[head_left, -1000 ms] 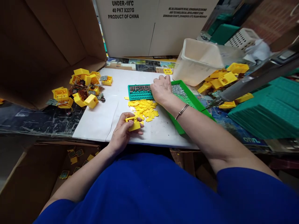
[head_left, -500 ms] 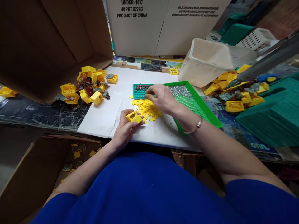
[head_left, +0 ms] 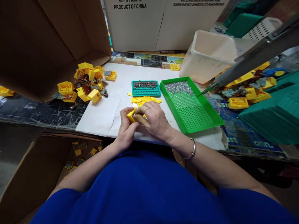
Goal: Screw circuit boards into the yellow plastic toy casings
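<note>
Low over the white sheet, my left hand (head_left: 125, 133) is closed around a small yellow plastic casing (head_left: 130, 116). My right hand (head_left: 157, 122) meets it from the right, thumb and fingers pinched together at the casing's opening. Whatever those fingertips hold is hidden. Just beyond both hands lies a heap of flat yellow plastic pieces (head_left: 141, 100), partly covered by the right hand. Behind the heap sits a teal ribbed tray (head_left: 149, 92) with rows of small round metallic parts (head_left: 146, 84) in its far half.
At right is a green perforated tray (head_left: 207, 115) with small silver screws (head_left: 178, 87). A powered screwdriver (head_left: 240, 70) hangs above its right edge. Behind stands a whitish plastic tub (head_left: 207, 59). Yellow casings with wires (head_left: 86, 87) are piled at left, beside an open carton (head_left: 77, 40).
My right hand has come back from the teal tray to the yellow casing in my left hand. The casing has been turned in the left hand. The view has shifted slightly.
</note>
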The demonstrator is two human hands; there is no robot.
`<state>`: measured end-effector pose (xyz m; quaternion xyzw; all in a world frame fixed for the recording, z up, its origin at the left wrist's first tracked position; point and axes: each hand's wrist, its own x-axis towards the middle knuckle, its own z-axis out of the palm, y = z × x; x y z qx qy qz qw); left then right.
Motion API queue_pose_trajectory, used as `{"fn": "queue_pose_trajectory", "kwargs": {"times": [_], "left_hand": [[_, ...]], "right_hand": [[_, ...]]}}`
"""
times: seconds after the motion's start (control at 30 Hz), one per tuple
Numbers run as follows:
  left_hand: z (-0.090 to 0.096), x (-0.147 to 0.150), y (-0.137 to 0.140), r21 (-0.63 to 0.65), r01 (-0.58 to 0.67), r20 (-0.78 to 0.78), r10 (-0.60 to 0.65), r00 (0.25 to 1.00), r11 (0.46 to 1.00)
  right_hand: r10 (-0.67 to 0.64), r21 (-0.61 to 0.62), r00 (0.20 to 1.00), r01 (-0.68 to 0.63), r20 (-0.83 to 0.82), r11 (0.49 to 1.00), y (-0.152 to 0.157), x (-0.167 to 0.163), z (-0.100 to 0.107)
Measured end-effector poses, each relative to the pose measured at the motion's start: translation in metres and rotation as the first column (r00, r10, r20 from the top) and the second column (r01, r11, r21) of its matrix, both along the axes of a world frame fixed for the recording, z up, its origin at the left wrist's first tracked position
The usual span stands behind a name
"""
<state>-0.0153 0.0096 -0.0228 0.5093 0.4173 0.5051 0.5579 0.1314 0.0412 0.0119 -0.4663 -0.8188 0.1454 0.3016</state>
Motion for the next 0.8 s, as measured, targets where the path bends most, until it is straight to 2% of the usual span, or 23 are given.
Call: {"fn": "queue_pose_trajectory", "kwargs": {"times": [0.13, 0.23, 0.3, 0.37, 0.47, 0.53, 0.6, 0.67, 0.73, 0.8], "left_hand": [[-0.004, -0.001, 0.000, 0.009, -0.005, -0.059, 0.006, 0.998, 1.000], [-0.008, -0.003, 0.002, -0.004, 0.039, 0.004, -0.039, 0.999, 0.999], [-0.009, -0.004, 0.003, -0.023, 0.113, 0.089, -0.111, 0.990, 0.993], [-0.007, -0.004, 0.005, -0.061, 0.183, 0.165, -0.171, 0.971, 0.981], [0.005, -0.007, 0.007, -0.142, 0.234, 0.225, -0.199, 0.954, 0.962], [0.014, -0.011, 0.008, -0.194, 0.238, 0.261, -0.184, 0.948, 0.952], [0.020, -0.017, 0.007, -0.226, 0.214, 0.286, -0.145, 0.947, 0.950], [0.024, -0.023, 0.006, -0.240, 0.185, 0.282, -0.114, 0.953, 0.953], [0.026, -0.028, 0.004, -0.243, 0.179, 0.260, -0.114, 0.959, 0.953], [0.027, -0.028, 0.004, -0.247, 0.185, 0.248, -0.122, 0.961, 0.951]], "right_hand": [[0.048, -0.076, 0.988, -0.060, -0.145, 0.995, 0.002, 0.001, -0.003], [0.011, -0.107, 0.979, -0.033, -0.203, 0.994, 0.006, 0.001, -0.004], [-0.069, -0.205, 0.965, 0.016, -0.252, 0.979, 0.009, 0.003, -0.004], [-0.112, -0.335, 0.955, 0.014, -0.274, 0.942, 0.012, 0.006, -0.001], [-0.038, -0.466, 0.943, -0.128, -0.331, 0.875, 0.017, 0.018, 0.007], [0.023, -0.454, 0.932, -0.197, -0.361, 0.869, 0.020, 0.030, 0.014], [0.078, -0.355, 0.965, -0.167, -0.252, 0.920, 0.022, 0.044, 0.019], [0.116, -0.220, 0.993, -0.113, 0.004, 0.969, 0.022, 0.055, 0.018], [0.153, -0.134, 0.950, -0.120, 0.272, 0.984, 0.020, 0.060, 0.012], [0.186, -0.102, 0.869, -0.157, 0.459, 0.982, 0.017, 0.060, 0.006]]}}
